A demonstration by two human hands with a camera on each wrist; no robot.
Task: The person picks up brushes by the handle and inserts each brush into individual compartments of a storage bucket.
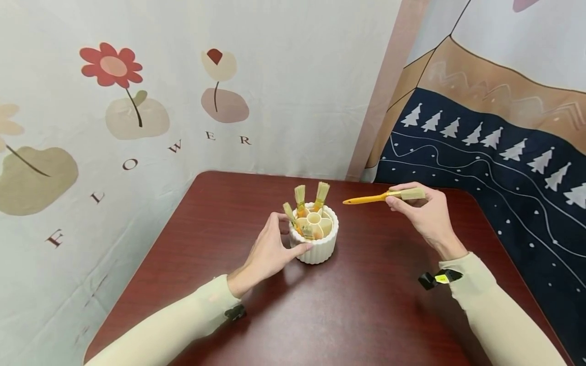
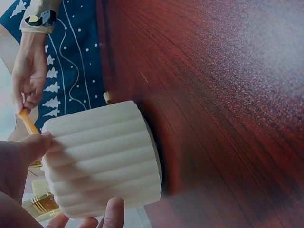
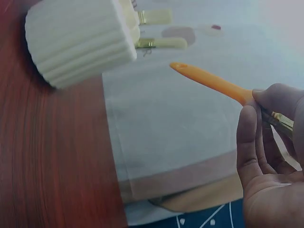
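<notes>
A white ribbed round holder point(image 1: 316, 251) with flower-shaped compartments stands upright on the table. Several paint brushes point(image 1: 322, 193) stick out of it with their pale bristles up, mostly at its back and left side. My left hand point(image 1: 271, 249) grips the holder from the left, thumb at the front rim and fingers round the far side. Off to the right, my right hand point(image 1: 423, 211) pinches another paint brush point(image 1: 366, 200) near its metal collar, above the table. Its orange handle point(image 3: 209, 80) points left toward the holder, and its bristles point(image 1: 413, 193) point right.
The dark red wooden table point(image 1: 366, 315) has rounded back corners. Behind it hangs a pale cloth point(image 1: 293, 101) printed with flowers and letters. A navy cloth point(image 1: 458, 168) with white trees hangs at the right. Each wrist wears a small black camera point(image 1: 428, 280).
</notes>
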